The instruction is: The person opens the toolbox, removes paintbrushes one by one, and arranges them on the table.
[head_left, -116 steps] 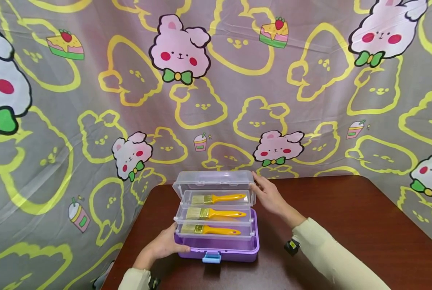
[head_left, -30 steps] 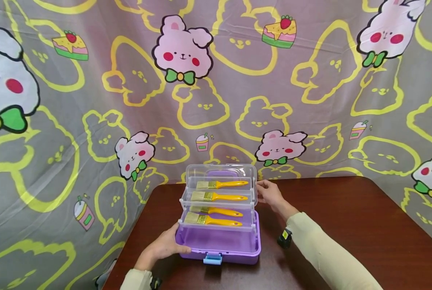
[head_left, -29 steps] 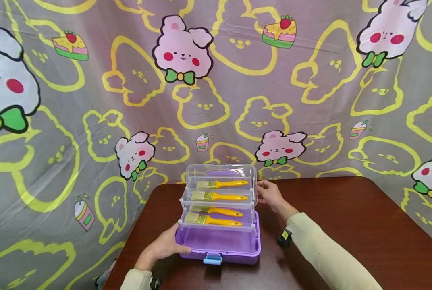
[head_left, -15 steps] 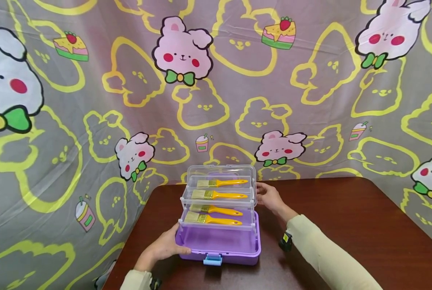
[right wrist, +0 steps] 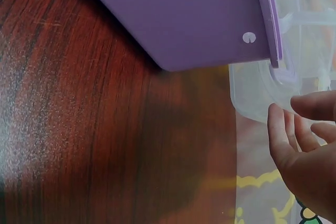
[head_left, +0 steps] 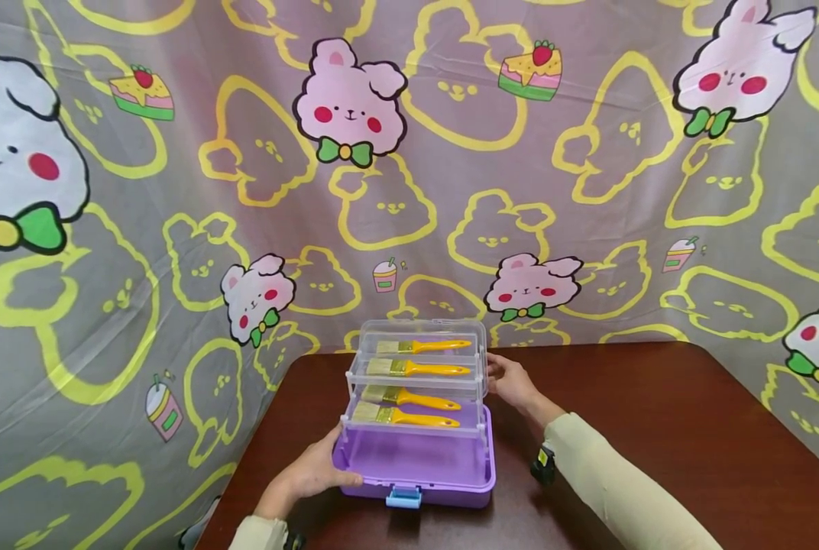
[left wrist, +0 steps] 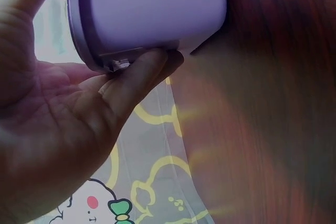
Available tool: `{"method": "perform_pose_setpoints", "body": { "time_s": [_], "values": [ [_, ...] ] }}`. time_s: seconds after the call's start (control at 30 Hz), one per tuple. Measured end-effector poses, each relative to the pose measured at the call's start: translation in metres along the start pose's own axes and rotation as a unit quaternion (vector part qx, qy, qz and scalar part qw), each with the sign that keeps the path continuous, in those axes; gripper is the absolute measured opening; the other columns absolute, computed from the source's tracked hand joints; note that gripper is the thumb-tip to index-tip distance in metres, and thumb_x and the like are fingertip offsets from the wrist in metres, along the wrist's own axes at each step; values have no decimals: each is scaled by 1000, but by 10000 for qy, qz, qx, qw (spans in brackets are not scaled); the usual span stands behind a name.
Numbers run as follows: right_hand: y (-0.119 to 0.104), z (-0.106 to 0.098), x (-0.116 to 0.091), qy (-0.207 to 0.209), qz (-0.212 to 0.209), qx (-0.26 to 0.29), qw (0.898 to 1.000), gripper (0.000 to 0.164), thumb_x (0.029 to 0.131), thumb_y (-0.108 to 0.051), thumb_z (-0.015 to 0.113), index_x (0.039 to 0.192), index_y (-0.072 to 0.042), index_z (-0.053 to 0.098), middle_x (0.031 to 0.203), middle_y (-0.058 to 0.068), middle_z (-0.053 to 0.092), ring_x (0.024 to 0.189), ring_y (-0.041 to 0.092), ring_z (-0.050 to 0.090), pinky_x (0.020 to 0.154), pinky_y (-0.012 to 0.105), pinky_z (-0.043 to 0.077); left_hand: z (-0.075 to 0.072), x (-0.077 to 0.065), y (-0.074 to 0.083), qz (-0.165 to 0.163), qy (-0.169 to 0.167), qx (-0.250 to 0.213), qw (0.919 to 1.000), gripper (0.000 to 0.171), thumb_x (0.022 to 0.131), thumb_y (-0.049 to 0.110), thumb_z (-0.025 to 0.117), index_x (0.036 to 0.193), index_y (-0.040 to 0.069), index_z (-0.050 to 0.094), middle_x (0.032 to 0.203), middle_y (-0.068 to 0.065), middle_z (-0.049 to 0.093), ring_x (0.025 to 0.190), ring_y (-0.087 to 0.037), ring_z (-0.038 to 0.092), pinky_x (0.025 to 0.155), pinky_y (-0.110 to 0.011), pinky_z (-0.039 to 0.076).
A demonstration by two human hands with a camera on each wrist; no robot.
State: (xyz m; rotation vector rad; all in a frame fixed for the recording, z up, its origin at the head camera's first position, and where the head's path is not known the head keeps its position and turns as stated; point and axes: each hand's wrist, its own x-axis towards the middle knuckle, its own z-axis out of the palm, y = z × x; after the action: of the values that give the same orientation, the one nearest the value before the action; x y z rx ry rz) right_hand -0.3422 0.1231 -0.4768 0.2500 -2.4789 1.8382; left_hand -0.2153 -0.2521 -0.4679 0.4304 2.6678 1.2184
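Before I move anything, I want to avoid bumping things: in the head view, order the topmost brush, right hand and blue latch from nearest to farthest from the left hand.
1. Blue latch: on the purple box's front, just right of the left hand.
2. Topmost brush: farther back, above the other brushes.
3. Right hand: across the box, at its right rear.

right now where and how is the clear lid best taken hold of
Probably at its right edge, coming from the right with thumb and fingers: the clear lid stands open behind the trays, which crowd its front, and the right hand is at that edge.
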Motion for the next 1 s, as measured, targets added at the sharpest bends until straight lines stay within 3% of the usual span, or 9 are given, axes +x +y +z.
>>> {"method": "perform_pose_setpoints", "body": {
  "time_s": [0.23,0.67,1.0],
  "values": [
    [4,1,0,-205,39,-54,9998,68,75,19,57,140,5,40,91,15,56,69,17,54,62,26,47,0,-1,-1,38,27,78,10000,112,66,30,87,147,-5,17,125,-25,54,104,-30,56,93,-53,40],
    [4,3,2,-226,-12,-169,9996,61,76,15,56,135,12,42,95,17,57,77,22,55,66,27,48,-2,3,-2,-125,4,32,9999,114,67,35,86,149,0,15,130,-23,51,106,-30,55,95,-55,39],
    [16,6,-6,-436,375,327,9978,53,75,16,52,127,19,45,96,22,58,76,20,57,69,30,49,2,-1,1,-301,44,193,9994,114,67,32,86,146,-8,16,134,-29,45,111,-34,52,97,-56,37]
  ]
}}
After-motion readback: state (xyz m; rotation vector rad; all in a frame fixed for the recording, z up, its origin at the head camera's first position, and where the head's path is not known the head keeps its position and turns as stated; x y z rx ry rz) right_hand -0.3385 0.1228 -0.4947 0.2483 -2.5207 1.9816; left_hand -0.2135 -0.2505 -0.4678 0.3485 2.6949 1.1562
